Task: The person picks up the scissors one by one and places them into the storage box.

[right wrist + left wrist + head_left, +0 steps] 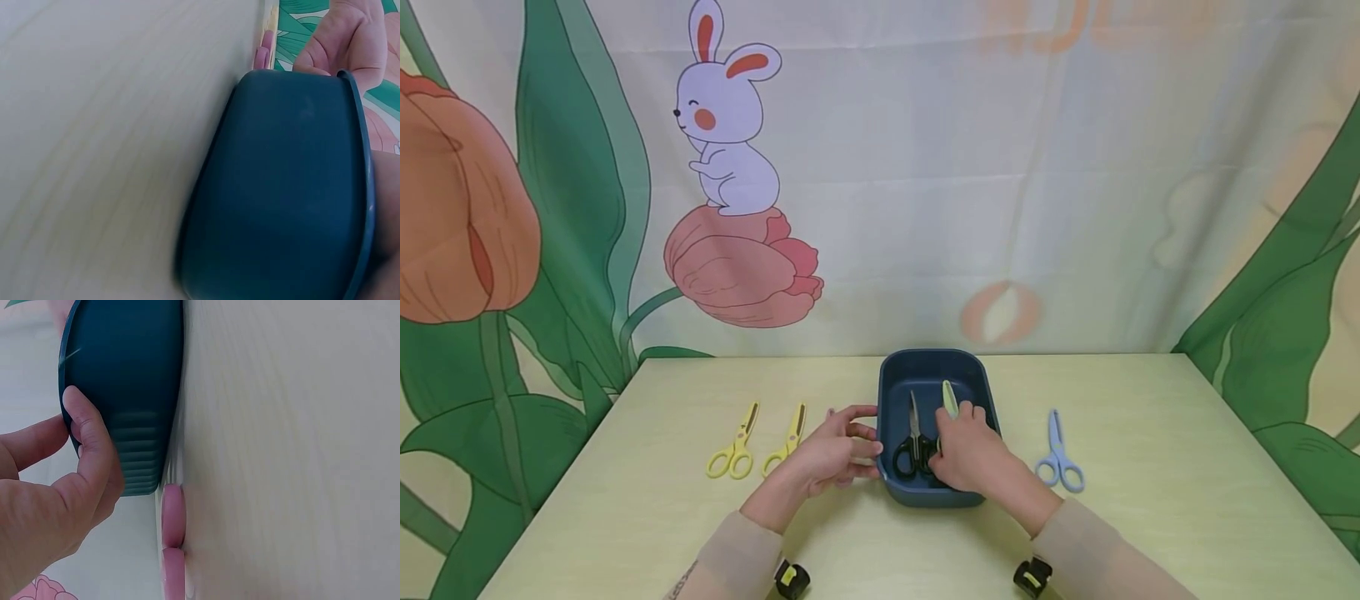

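A dark blue plastic bin [932, 498] stands mid-table. My left hand [835, 450] holds its left rim, with fingertips on the rim in the left wrist view. Inside the bin, my right hand [970, 450] grips light green scissors [951, 398], its fingers covering their handles. Black-handled scissors [913, 442] lie to the left of them on the bin's floor. Pink scissors, mostly hidden by my left hand in the head view, show their handle loops [174, 515] on the table beside the bin in the left wrist view.
Two yellow scissors, one far left [732, 450] and one nearer my left hand [792, 433], lie on the table [662, 500]. Blue scissors [1057, 458] lie right of the bin. A printed curtain [887, 167] hangs behind the table's back edge.
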`<state>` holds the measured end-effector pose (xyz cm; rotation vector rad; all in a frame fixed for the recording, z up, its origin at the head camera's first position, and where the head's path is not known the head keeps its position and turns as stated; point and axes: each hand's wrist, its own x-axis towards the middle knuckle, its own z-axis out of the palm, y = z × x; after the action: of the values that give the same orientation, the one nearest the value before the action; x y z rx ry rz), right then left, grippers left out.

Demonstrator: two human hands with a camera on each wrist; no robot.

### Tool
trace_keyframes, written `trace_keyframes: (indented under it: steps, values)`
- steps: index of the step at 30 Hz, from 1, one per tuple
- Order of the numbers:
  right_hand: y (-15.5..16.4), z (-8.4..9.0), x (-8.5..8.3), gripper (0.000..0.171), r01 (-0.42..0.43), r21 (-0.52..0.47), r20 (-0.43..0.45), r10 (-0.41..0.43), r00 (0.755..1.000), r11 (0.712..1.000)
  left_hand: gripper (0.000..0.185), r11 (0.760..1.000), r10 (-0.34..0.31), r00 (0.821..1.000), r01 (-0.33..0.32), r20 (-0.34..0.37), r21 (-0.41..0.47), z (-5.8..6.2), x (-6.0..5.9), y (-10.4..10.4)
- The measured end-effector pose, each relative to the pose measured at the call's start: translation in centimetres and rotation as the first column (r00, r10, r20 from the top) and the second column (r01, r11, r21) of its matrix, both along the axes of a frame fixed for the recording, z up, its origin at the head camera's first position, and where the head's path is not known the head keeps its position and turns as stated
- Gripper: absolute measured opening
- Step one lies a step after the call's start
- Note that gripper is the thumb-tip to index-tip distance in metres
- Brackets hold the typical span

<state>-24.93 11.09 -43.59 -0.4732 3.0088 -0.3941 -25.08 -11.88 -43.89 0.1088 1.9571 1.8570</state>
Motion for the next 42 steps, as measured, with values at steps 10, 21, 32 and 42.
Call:
trace_keyframes:
  steps: [10, 21, 32, 42]
  values:
    - [-0.1, -0.1, -0.3, 0.057, 0.009, 0.032, 0.089, -0.012, 0.996, 0.999, 0.058, 1.000, 0.006, 1.000, -0.006, -0.008, -0.001, 0.2, 0.2, 0.1]
    - [0.1, 0.1, 0.0, 0.043, -0.052, 0.118, -0.021, 0.055, 0.998, 0.992, 0.059, 1.000, -0.001, 1.000, 0.001, -0.005, -0.001, 0.0, 0.1, -0.1]
    - [0.5, 0.1, 0.4, 0.037, -0.060, 0.137, -0.167, 0.083, 0.983, 0.989, 0.060, 1.000, 0.001, 1.000, -0.001, 0.002, 0.002, 0.0, 0.1, 0.1]
    - [1.7, 0.8, 0.6, 0.016, -0.116, 0.054, -0.260, 0.126, 0.957, 0.992, 0.058, 1.000, -0.005, 1.000, 0.005, -0.016, 0.000, -0.2, -0.1, 0.0]
